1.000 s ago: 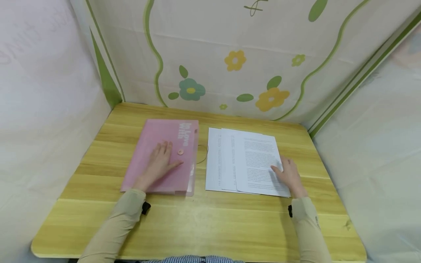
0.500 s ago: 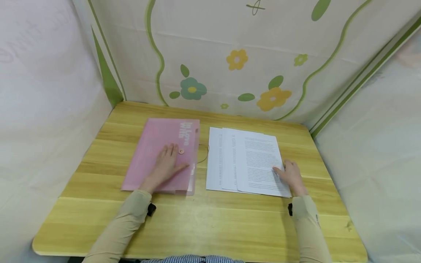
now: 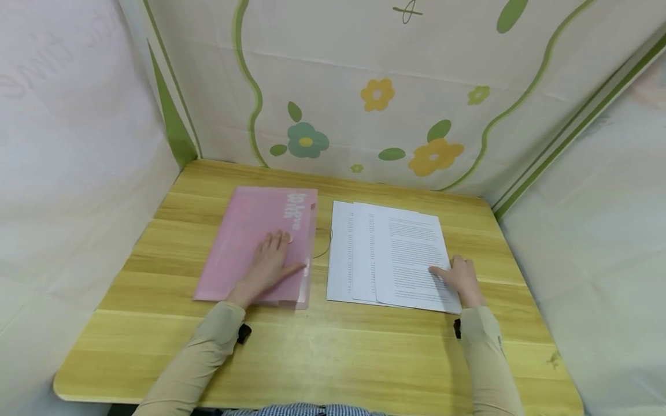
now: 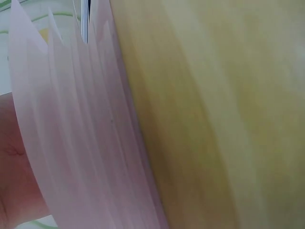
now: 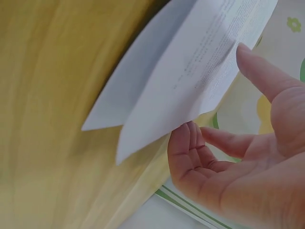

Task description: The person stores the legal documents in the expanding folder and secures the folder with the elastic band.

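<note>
Plastic folder (image 3: 241, 242) — matt paper sheets (image 3: 395, 254)

Flower-printed white fabric (image 3: 333, 58) backs a wooden table (image 3: 333, 364).

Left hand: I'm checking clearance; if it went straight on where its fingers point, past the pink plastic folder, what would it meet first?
Past the pink plastic folder, the left hand would likely meet the white flower-printed wall first, beyond a strip of yellow wooden table; depth is unclear.

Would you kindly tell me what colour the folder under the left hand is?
The folder is pink, seen best in the head view.
</note>
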Tool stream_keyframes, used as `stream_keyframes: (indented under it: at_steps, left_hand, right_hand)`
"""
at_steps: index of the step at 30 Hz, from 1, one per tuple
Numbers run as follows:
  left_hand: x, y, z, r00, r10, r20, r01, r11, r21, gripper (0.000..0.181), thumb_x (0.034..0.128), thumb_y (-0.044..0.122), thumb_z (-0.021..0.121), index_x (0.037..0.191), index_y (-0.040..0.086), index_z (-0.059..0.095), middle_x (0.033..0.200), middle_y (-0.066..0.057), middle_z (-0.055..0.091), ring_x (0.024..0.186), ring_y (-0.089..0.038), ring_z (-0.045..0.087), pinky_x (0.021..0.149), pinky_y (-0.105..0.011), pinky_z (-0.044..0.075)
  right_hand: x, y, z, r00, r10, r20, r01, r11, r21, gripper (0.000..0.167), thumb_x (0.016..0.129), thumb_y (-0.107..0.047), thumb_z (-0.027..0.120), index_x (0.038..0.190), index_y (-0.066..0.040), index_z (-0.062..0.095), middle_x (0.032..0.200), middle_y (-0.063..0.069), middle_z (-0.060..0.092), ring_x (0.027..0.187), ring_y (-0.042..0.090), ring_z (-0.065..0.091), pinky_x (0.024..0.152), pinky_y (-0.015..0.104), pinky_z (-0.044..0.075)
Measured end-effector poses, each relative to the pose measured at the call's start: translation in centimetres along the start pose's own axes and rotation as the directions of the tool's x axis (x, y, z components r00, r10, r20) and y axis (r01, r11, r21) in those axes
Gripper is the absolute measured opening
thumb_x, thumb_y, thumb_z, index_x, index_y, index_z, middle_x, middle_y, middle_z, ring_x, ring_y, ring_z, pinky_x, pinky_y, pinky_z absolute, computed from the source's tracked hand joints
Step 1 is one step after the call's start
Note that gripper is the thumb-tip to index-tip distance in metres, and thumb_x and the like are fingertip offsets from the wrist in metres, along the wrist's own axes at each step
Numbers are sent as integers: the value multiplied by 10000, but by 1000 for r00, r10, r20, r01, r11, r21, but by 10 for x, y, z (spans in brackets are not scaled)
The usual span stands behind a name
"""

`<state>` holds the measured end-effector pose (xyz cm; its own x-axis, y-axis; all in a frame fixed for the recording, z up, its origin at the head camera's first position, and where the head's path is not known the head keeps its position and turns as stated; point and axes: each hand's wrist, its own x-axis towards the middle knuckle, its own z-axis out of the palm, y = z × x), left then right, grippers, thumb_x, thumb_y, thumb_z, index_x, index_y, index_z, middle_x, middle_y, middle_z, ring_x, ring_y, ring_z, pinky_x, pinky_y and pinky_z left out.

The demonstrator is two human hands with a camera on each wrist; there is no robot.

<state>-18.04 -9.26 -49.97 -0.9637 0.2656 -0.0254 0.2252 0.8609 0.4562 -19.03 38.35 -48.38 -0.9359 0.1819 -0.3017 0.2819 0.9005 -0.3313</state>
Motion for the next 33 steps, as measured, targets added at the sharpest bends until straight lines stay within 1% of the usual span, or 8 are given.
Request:
stream_keyframes:
  at_steps: [2,5,7,9,17,23,25,33]
  left_hand:
    - [-1,2,0,1000,6,-5,-6,1000,1,992,905,578,606,1544,-62,198,1615,-299,168,1502,-499,135,1214,-631,133]
    - [-2,4,1,1000,13,-12,-13,1000,-2,984,902,567,616,1541,-62,211,1611,-303,180,1498,-503,145,1209,-639,144]
    - [-3,6,0,1000,20,-19,-20,1000,-2,980,900,558,626,1537,-67,221,1605,-311,190,1494,-508,155,1207,-641,151]
    - [-3,6,0,1000,21,-17,-21,1000,-2,980,900,560,625,1536,-67,223,1603,-314,190,1493,-509,155,1206,-640,155]
    - [-3,10,1,1000,10,3,-10,1000,-14,986,901,565,619,1540,-65,208,1613,-305,169,1503,-498,128,1215,-626,138]
    - [-2,14,4,1000,28,0,-28,1000,-12,1007,891,574,628,1534,-80,213,1610,-311,171,1501,-504,127,1219,-616,142]
    - [-1,16,5,999,32,12,-32,999,-6,1023,888,595,617,1537,-78,202,1615,-307,158,1506,-497,117,1226,-604,135]
    - [-3,21,8,999,45,21,-45,999,13,1048,886,612,607,1522,-114,199,1602,-336,155,1493,-522,126,1217,-622,149]
  right_hand:
    - [0,-2,-1,1000,9,2,-9,1000,-6,760,902,-425,656,1262,204,426,1289,445,401,1139,504,410,906,563,457]
    - [2,-3,-2,1000,29,-7,-29,1000,-6,681,881,-406,692,1151,178,471,1144,383,493,979,416,482,773,459,495]
    - [2,-4,-2,999,52,-8,-52,999,17,643,869,-389,714,1111,159,479,1053,330,532,883,353,514,695,397,499]
    - [2,-4,-2,997,72,-3,-72,997,35,633,861,-379,728,1102,150,479,998,293,555,823,309,531,655,364,493]
    - [4,-8,-7,992,113,51,-119,985,126,742,837,-326,753,1244,207,436,1129,329,546,920,339,550,770,417,505]
    - [5,-6,-8,989,128,76,-139,976,168,780,838,-306,753,1297,203,381,1156,319,512,938,336,541,762,391,499]
    - [5,-6,-7,989,123,79,-136,974,182,773,841,-298,751,1303,194,374,1160,315,509,937,332,540,751,380,495]
    - [3,-5,-4,993,95,68,-106,976,191,715,854,-302,739,1281,175,420,1143,302,546,895,305,577,677,326,499]
